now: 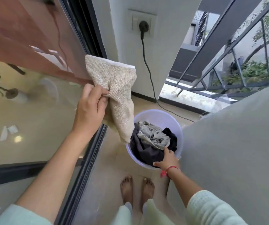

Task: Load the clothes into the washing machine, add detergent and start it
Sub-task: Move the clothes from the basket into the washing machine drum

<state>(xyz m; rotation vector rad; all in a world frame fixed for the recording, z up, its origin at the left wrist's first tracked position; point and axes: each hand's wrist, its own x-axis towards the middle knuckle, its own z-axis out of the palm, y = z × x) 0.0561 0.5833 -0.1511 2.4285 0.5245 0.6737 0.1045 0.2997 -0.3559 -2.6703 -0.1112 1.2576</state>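
Cloth [114, 88], beige, coarse basket-type weave, w/ a white fluffy edge showing at its top fold. The left hand [89, 109] has it bunched, thumb & fingers curled tight round a gathered fold approx mid-length. Above the grip the fabric stands up in a folded flap. Below it the rest hangs in a tapering tail, its tip ending at the left rim of the basin [156, 115].

Basin is round, pale lilac-white plastic, smooth & thin-walled, on the tiled floor [114, 168] below & right of that grip. Laundry inside:
- dark purple-grey garment [143, 150], soft & matte, filling the left & front
- crumpled grey-beige garment [153, 135] on top, heavily creased
- black piece [169, 133] at the right side

The right hand [167, 159] rests on the pile at the basin's near edge. Its index finger is straight & touches the grey-beige garment's lower edge; the thumb sticks out over the dark one. Other fingers are hidden, so can't tell if it grips anything. There's a red thread band [171, 169] on that wrist and a pale mint knit sleeve [211, 207] further back.

Just right of that hand & beside the basin is a big flat grey surface [228, 143], matte. Above the left grip a black plug [144, 25] sits in a grey wall socket [151, 20], w/ its cable [148, 70] trailing to the floor. Left of the grip is a glass sliding door [33, 98], dark-framed & reflective.
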